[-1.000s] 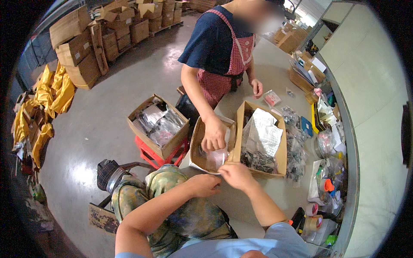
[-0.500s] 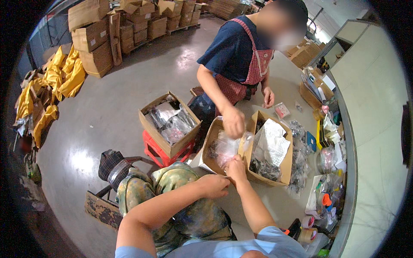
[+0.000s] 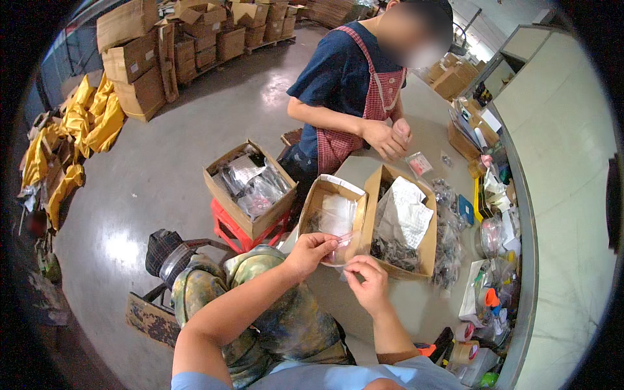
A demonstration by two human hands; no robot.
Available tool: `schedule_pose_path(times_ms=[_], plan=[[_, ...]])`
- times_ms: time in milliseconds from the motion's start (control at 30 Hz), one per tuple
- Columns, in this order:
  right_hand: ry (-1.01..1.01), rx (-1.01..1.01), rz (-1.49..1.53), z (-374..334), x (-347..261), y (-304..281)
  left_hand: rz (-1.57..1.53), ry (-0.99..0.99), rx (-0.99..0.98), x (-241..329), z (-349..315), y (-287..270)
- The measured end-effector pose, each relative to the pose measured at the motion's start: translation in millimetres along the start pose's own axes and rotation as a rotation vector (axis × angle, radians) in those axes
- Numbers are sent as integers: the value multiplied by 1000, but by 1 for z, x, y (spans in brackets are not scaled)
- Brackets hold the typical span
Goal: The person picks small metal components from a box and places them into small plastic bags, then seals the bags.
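Note:
Over the near end of the left carton (image 3: 361, 192), my left hand (image 3: 307, 255) pinches a small clear plastic bag (image 3: 347, 238) between thumb and finger. My right hand (image 3: 368, 281) is beside it at the carton's near edge, closed in a pinch on what looks like the same clear film; the bag's exact outline is hard to see. More clear bags (image 3: 338, 214) lie inside that carton. Against it on the right stands a second carton (image 3: 426, 265) holding dark packed parts and a crumpled white sheet (image 3: 408, 211).
Across the table a co-worker in a checked apron (image 3: 385, 97) has both hands together near a small flat packet (image 3: 419, 163). A carton of bagged parts (image 3: 250, 227) rests on a red stool (image 3: 224, 222). Tape rolls (image 3: 464, 352) and clutter line the right edge.
My right hand has come out of the left carton toward me, and my left hand has risen to meet the plastic. The co-worker's hand has withdrawn from the carton to the other hand.

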State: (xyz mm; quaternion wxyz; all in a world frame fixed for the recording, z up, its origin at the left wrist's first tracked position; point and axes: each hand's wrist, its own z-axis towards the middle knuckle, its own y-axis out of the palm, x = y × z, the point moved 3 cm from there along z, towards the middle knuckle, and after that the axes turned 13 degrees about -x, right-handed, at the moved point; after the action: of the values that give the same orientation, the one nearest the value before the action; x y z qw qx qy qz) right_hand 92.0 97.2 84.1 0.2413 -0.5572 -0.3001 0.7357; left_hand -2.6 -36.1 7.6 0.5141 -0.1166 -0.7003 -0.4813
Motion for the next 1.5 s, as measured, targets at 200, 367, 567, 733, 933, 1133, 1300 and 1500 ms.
schedule_pose_path(times_ms=[200,367,567,733,933,1133,1300,1500], plan=[[29,-87,33,-6,2,18,53,63,52,-3,1,4],[81,-68,-65,-9,2,11,136,113,147,12,-3,9],[86,2,-63,0,-3,-17,277,141,109,14,-6,11],[25,3,-35,9,-10,-23,759,319,95,12,-2,16],[-84,-75,-69,16,-29,-21,966,143,22,25,-11,25],[67,-287,-114,12,-15,-11,1143,348,-29,19,-13,31],[-15,-449,-326,2,-8,-10,1463,553,62,34,-16,48],[82,-378,365,15,24,-17,1397,179,-117,6,-13,35]])
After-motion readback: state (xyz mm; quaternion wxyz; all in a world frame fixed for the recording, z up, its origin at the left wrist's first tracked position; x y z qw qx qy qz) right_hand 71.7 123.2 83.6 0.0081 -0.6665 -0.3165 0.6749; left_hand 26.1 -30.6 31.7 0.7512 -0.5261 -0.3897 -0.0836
